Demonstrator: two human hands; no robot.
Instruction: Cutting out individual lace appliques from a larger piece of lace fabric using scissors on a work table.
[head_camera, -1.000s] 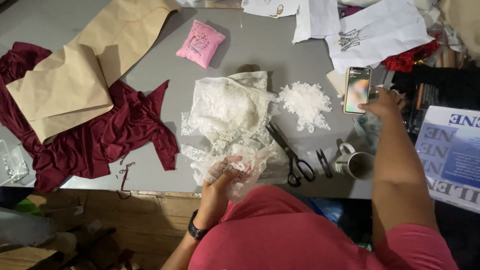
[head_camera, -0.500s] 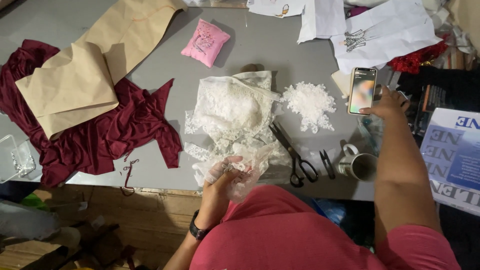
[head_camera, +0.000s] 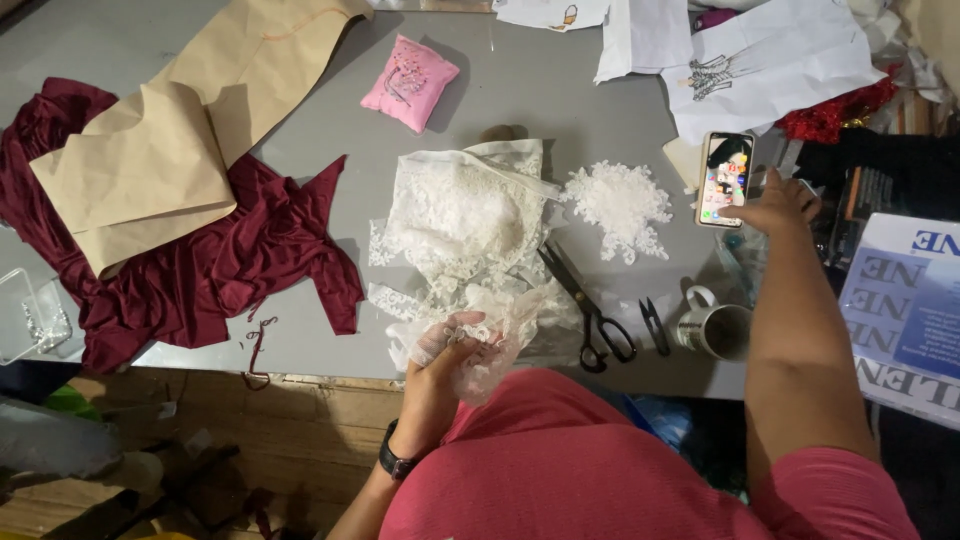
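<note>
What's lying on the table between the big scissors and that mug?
In the head view, a small pair of black thread snips lies between the large scissors and the mug, on bare grey table.

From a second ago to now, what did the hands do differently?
The right hand was stretched out past the phone toward the table's right edge; it has drawn back a little and now rests beside the phone, a finger at its edge. The left hand keeps gripping the white lace at the near edge. The scissors, mug and red cloth stayed put.
</note>
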